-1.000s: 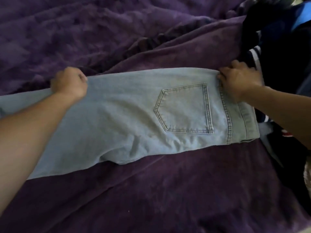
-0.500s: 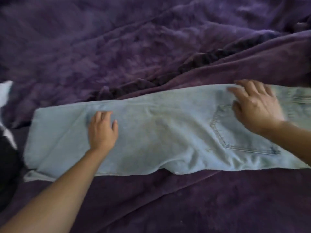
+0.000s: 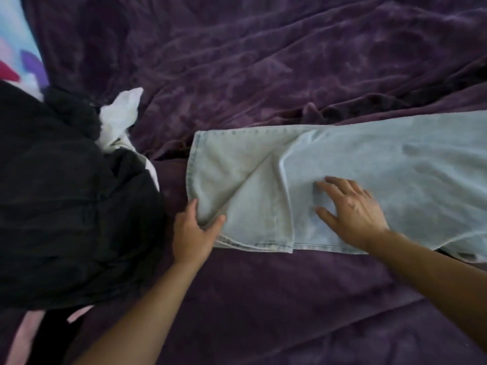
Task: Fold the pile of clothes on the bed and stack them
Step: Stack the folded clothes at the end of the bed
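Note:
A pair of light blue jeans (image 3: 369, 167) lies lengthwise across the purple blanket (image 3: 263, 61), running off the right edge. Its leg end at the left is turned back, showing the paler inside (image 3: 237, 164). My left hand (image 3: 193, 233) grips the near corner of that turned hem, thumb on top and fingers under the cloth. My right hand (image 3: 353, 212) lies flat with spread fingers on the leg, just right of the fold. The waist end is out of view.
A heap of dark clothes (image 3: 66, 206) fills the left side, with a white garment (image 3: 121, 111) poking out at its top. A colourful printed cloth (image 3: 18, 48) shows at the far left top corner. Bare blanket lies in front of the jeans.
The view has swung left along the jeans. My left hand slid to the hem and took hold of its corner, turning it back. My right hand moved from the pocket down the leg.

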A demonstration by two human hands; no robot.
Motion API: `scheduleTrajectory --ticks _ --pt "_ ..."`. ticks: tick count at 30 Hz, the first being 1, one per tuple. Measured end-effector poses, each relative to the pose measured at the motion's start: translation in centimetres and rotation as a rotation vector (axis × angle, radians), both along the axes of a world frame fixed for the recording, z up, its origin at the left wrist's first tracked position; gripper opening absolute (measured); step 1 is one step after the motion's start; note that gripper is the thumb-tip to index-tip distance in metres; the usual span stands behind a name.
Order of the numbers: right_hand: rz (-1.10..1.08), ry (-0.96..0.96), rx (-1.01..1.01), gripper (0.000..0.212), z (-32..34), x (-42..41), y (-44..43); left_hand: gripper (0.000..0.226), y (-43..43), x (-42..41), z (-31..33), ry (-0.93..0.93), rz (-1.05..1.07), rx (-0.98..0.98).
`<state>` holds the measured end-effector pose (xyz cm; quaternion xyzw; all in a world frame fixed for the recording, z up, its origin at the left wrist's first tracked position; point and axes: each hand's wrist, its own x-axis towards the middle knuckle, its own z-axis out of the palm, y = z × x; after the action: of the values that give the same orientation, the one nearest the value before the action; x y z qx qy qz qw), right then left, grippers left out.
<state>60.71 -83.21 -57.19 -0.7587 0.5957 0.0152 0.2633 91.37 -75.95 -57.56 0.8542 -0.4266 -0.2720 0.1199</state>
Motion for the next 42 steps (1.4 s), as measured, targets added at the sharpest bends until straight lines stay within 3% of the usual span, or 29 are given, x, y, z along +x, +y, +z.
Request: scheduleTrajectory --ticks 3,6,9,11,13,15,17,18,20,23,25,29,31,33,37,42 --pt "-0.462 -0.283 0.338 0.071 0.5 6.4 0.0 0.072 2.3 0.6 -0.5 -0.191 -0.321 -0.134" --pt "-0.669 -0.434 0.617 0.038 1.8 10.3 -1.9 0.064 3.4 2.1 -0.9 -0.239 -0.512 -0.214" --pt "-0.746 -0.685 0.704 0.014 4.6 14.8 -5.7 0.060 3.6 4.1 -1.1 -0.243 -0.617 -0.210" --pt "-0.755 -0.935 0.760 0.007 6.4 17.8 -9.1 0.041 2.7 5.2 -1.3 -0.187 -0.478 -0.221" --pt "-0.736 -1.033 0.722 0.011 7.4 20.1 -11.6 0.039 1.4 5.9 -1.2 0.083 -0.069 -0.222" --pt "-0.637 -0.831 0.463 0.022 6.7 21.1 -12.2 0.054 0.2 6.6 -1.4 0.399 0.349 -0.169" --pt "-0.320 -0.425 0.081 0.037 4.8 20.9 -10.7 0.051 -0.1 7.1 -1.5 0.489 0.535 -0.058" --pt "-0.114 -0.237 -0.045 0.044 3.7 20.7 -9.6 0.045 -0.1 7.1 -1.5 0.457 0.531 -0.031" --pt "0.202 0.026 -0.088 0.058 1.1 20.2 -7.5 0.031 -0.3 7.0 -1.5 0.368 0.442 -0.059" --pt "0.351 0.318 0.034 0.067 -3.1 19.7 -6.4 0.063 -1.8 5.8 -1.6 0.319 0.291 -0.051" --pt "0.355 0.398 0.081 0.070 -4.8 19.9 -6.5 0.073 -3.1 4.9 -2.1 0.284 0.237 -0.006" --pt "0.361 0.296 0.051 0.073 -4.0 19.3 -6.9 0.040 -5.0 5.9 -1.9 0.457 0.328 -0.014" --pt "0.310 0.242 -0.076 0.070 -2.6 16.6 -6.2 0.031 -5.5 7.5 -1.2 0.382 0.288 -0.031" --pt "0.260 0.323 -0.129 0.070 -1.8 12.0 -4.9 0.035 -5.6 8.7 -0.3 0.281 0.238 -0.048" --pt "0.079 0.526 0.070 0.083 -2.6 2.5 -1.9 0.025 -5.5 7.7 0.9 0.195 0.215 -0.063" --pt "0.060 0.475 0.133 0.087 -5.1 0.4 -1.8 0.023 -6.4 3.8 4.6 0.002 0.122 -0.191"
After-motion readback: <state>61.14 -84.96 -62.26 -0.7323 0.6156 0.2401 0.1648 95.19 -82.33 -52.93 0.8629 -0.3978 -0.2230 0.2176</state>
